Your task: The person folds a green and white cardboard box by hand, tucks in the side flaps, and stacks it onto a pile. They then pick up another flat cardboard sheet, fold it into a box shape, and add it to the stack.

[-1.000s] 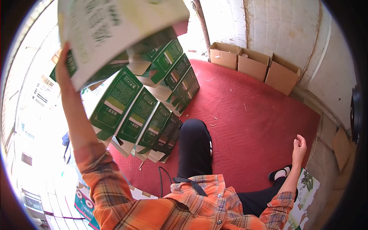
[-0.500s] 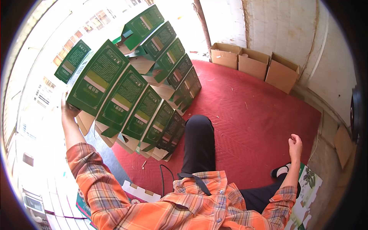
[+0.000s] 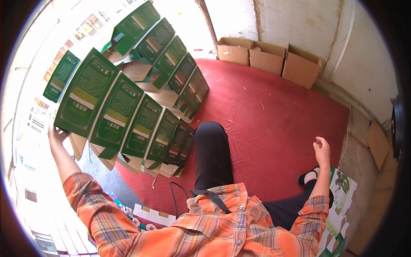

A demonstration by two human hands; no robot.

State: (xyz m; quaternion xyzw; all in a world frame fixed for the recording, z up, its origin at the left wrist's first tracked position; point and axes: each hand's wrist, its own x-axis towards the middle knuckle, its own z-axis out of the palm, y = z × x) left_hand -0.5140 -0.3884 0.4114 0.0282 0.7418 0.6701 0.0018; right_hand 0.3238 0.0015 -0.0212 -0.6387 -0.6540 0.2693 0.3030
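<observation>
My left hand point(image 3: 58, 133) is closed on the lower corner of the nearest green carton point(image 3: 87, 92) at the left, its fingers partly hidden behind the board. This carton tops a row of stacked green printed cartons point(image 3: 136, 128) with pale flaps hanging loose; a second row point(image 3: 182, 70) stands behind. Out to the right, my right hand point(image 3: 322, 150) hangs in the air over the red floor covering, fingers loosely bent and apart, with nothing visible in it. Below it, a flattened green-and-white carton point(image 3: 342, 184) lies beside my leg.
Three open brown boxes point(image 3: 267, 60) line the wall at the back. The red floor covering point(image 3: 265, 115) bears small scraps. A pole point(image 3: 208, 21) stands at the back, brown cardboard point(image 3: 377, 143) leans at the far right, and a dark cord point(image 3: 175, 192) lies near my knee.
The view has shifted, so the cartons and boxes appear further left. My left hand stays at the same carton's corner. My right hand remains raised at the right, its fingers slightly more curled.
</observation>
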